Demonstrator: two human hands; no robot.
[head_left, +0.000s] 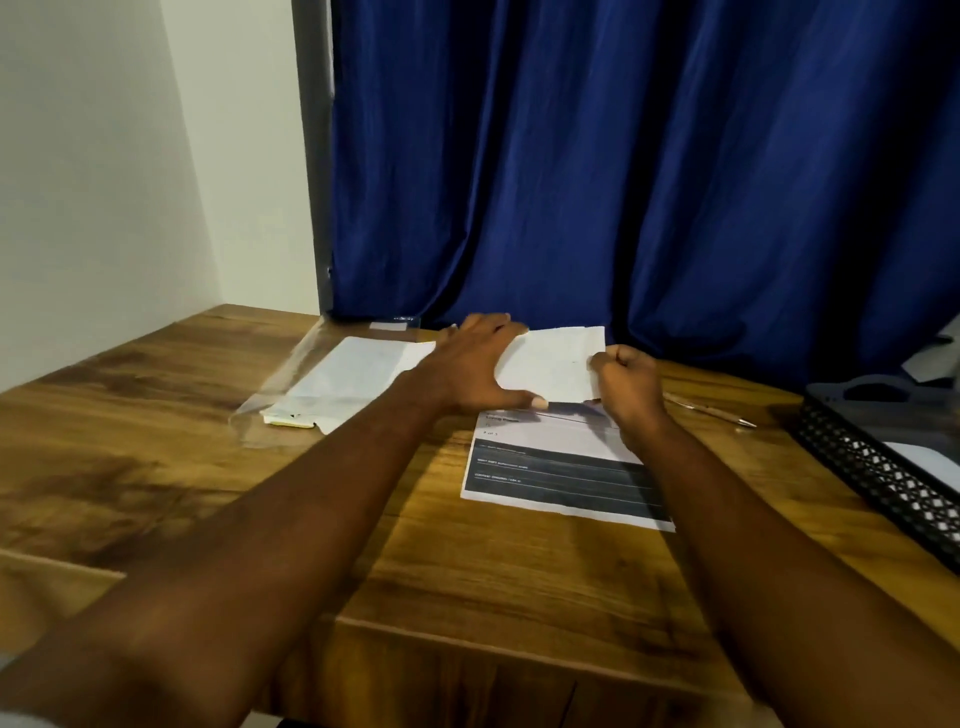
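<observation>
A printed sheet (561, 467) lies on the wooden desk (208, 415), its far half folded back toward me as a white flap (556, 364). My left hand (478, 369) holds the flap's left edge, thumb along its near edge and fingers over the top. My right hand (623, 379) is curled into a fist at the flap's right edge and seems to pinch that edge. The lower printed part has dark bands of text.
A clear plastic sleeve with papers (332, 389) lies to the left. A pen (711, 410) rests right of the sheet. A black mesh tray (883, 467) stands at the right edge. A blue curtain (623, 156) hangs behind the desk.
</observation>
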